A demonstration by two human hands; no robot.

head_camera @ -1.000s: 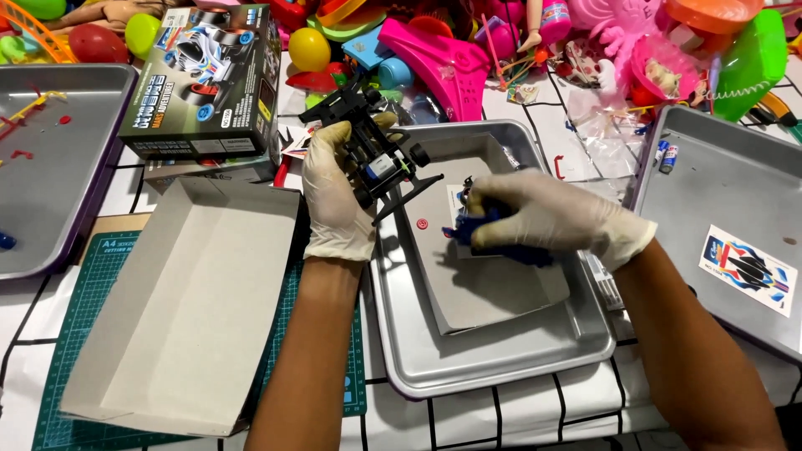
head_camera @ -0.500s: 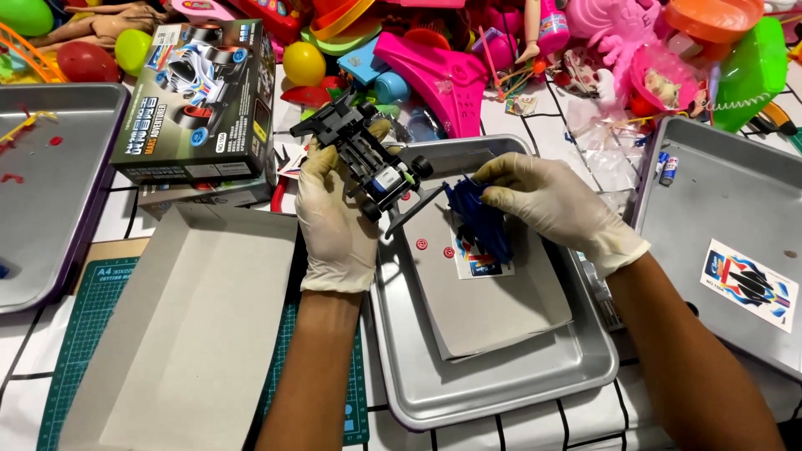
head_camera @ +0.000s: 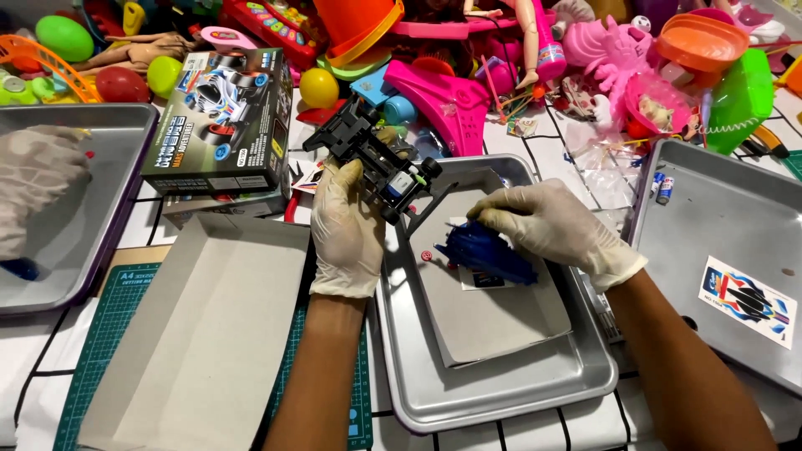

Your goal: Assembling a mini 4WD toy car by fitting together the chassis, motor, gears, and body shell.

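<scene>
1. Black plastic toy car chassis (head_camera: 376,163), with small wheels and a battery showing, is gripped in my left hand (head_camera: 347,230); the white-gloved fingers wrap its underside and lift it over the tray's top-left corner, probably so its parts face me.
2. My right hand (head_camera: 547,225), also in a white glove, is curled down over a dark blue plastic car body shell (head_camera: 484,250), fingers closed on its top, pressing it against the surface.
3. That shell lies on a grey cardboard sheet (head_camera: 493,317), which sits inside a shallow silver metal tray (head_camera: 501,392) and seems to serve as a flat work pad.
4. A small red part (head_camera: 426,255) rests on the cardboard just left of the shell.
5. An open grey cardboard box lid (head_camera: 200,334) lies left of the tray, touching its edge.
6. A printed toy car box (head_camera: 221,125) stands beyond the lid, near the chassis.
7. Another person's gloved hand (head_camera: 38,192) rests in a second metal tray (head_camera: 100,125) at far left.
8. A third tray (head_camera: 727,192) on the right holds a sticker sheet (head_camera: 748,301).
9. Open room lies along the near half of the cardboard; piled toys crowd the far edge.
</scene>
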